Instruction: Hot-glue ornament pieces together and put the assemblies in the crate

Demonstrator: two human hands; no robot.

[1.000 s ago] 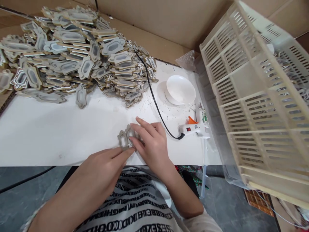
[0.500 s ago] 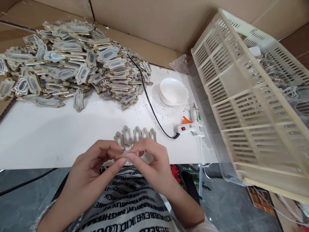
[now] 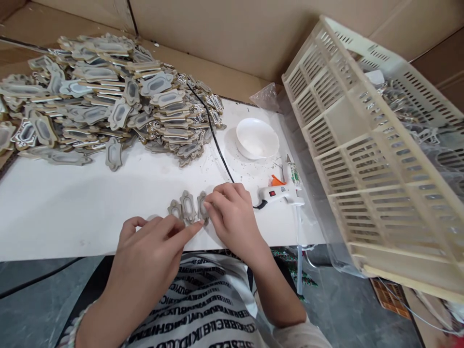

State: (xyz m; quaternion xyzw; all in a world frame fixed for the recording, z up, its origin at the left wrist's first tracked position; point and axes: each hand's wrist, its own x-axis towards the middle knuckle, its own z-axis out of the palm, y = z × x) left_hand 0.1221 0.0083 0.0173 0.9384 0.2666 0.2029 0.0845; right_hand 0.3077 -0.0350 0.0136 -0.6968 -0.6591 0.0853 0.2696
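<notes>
A short row of small grey frame pieces (image 3: 186, 208) lies flat on the white table (image 3: 72, 208), near its near edge. The right hand (image 3: 232, 215) rests on the right end of the row, fingers (image 3: 213, 200) curled down and pressing on the pieces, not closed around any. The left hand (image 3: 152, 246) has its fingers stretched out, a fingertip touching the row's near side. Just right lies a white glue gun (image 3: 281, 193), a white bowl (image 3: 257, 137) beyond it. A big heap of frames (image 3: 101, 101) fills the far left; a tilted cream basket (image 3: 380, 159) stands right.
</notes>
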